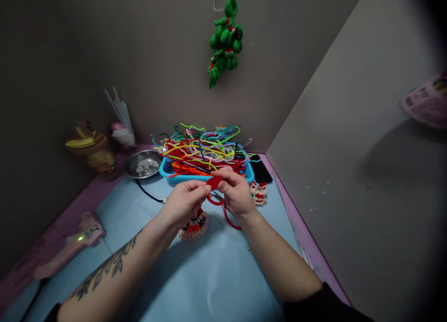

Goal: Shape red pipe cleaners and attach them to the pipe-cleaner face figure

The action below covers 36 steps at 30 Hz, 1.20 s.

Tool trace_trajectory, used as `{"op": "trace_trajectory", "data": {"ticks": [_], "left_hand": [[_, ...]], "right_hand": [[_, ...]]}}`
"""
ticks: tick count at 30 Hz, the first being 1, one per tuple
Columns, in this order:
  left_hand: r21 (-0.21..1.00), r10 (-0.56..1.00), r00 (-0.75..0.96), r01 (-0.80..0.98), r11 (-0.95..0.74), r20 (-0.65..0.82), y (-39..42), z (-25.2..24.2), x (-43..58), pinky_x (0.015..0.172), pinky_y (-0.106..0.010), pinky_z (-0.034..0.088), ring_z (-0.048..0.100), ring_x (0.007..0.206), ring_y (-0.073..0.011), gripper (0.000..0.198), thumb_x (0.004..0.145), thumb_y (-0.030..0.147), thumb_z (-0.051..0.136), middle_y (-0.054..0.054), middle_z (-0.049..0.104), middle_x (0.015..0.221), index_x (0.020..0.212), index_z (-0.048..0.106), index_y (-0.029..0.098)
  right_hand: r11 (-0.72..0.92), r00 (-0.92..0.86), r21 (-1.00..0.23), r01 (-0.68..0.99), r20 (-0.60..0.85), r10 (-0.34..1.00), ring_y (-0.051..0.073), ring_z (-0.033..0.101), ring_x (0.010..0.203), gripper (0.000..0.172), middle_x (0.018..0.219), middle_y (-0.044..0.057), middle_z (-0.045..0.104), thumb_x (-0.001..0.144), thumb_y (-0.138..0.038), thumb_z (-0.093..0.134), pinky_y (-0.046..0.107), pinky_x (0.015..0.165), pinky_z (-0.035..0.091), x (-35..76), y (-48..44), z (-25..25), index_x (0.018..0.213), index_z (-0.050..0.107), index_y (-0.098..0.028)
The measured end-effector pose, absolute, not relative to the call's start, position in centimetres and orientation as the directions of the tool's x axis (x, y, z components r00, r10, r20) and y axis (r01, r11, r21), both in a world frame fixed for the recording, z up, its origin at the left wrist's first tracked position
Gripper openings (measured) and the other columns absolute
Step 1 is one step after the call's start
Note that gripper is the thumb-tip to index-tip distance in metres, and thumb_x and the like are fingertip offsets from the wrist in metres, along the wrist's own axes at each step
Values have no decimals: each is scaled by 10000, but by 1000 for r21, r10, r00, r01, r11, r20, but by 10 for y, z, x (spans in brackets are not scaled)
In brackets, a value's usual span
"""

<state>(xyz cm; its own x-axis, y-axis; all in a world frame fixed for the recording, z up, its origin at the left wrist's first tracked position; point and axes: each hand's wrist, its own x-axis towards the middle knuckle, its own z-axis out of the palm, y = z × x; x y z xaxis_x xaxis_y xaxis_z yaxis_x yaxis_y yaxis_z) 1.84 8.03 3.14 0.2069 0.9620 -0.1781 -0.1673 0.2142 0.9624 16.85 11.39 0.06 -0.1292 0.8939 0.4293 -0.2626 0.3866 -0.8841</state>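
Note:
Between my two hands, above the table, is a small red fuzzy piece [214, 182] that looks like bent pipe cleaner. My left hand [186, 198] pinches its left end, and my right hand [237, 191] pinches its right end. Below my hands lie red-handled scissors [228, 217], partly hidden by my right hand. A cream, blue and red figure [193, 227] made of fuzzy stems rests on the table under my left hand, its top covered. Right of my right hand sits a cream and red fuzzy piece [259, 194].
A blue tray [185, 178] heaped with colourful pipe cleaners stands at the back, beside a black phone [261, 169]. Left of it are a metal bowl [143, 164] and a lit pink glue gun [75, 245] with a cord. Green fuzzy decorations [225, 42] hang on the wall.

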Motion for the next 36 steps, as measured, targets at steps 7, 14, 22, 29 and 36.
{"op": "trace_trajectory", "data": {"ticks": [7, 14, 22, 29, 36], "left_hand": [[960, 965, 182, -174, 220, -188, 77, 34, 19, 355, -186, 191, 281, 361, -37, 302, 653, 414, 710, 63, 433, 467, 618, 561, 154], [957, 961, 182, -162, 239, -210, 76, 35, 20, 363, -190, 176, 264, 354, -37, 293, 643, 406, 704, 74, 400, 438, 601, 552, 160], [977, 969, 166, -80, 199, -184, 77, 33, 17, 386, -198, 194, 286, 373, -55, 275, 663, 411, 693, 75, 404, 438, 619, 582, 164], [980, 995, 50, 172, -96, 88, 78, 40, 10, 567, -230, 382, 501, 582, -120, 223, 718, 363, 667, -1, 604, 617, 660, 657, 148], [948, 987, 46, 275, -161, 154, 74, 39, 14, 546, -217, 372, 471, 554, -112, 212, 744, 338, 639, 19, 574, 584, 646, 632, 151]], "right_hand": [[501, -112, -828, -254, 540, 834, 176, 562, 834, 196, 844, 24, 602, 782, -415, 709, 314, 759, 441, 170, 114, 1, 936, 760, -306], [566, -125, -806, -173, 588, 799, 169, 566, 776, 141, 800, 25, 621, 800, -386, 696, 312, 711, 445, 172, 111, 5, 877, 763, -288], [591, -199, -806, -37, 585, 786, 180, 589, 810, 135, 842, 35, 646, 816, -359, 680, 334, 756, 465, 182, 110, 15, 889, 756, -275], [534, -168, -843, 71, 517, 839, 196, 591, 853, 154, 865, 45, 635, 806, -360, 661, 334, 769, 460, 183, 111, 24, 849, 717, -223], [542, -113, -825, 159, 530, 841, 148, 523, 707, 175, 716, 4, 558, 843, -230, 590, 288, 667, 408, 176, 103, 26, 672, 586, -196]]}}
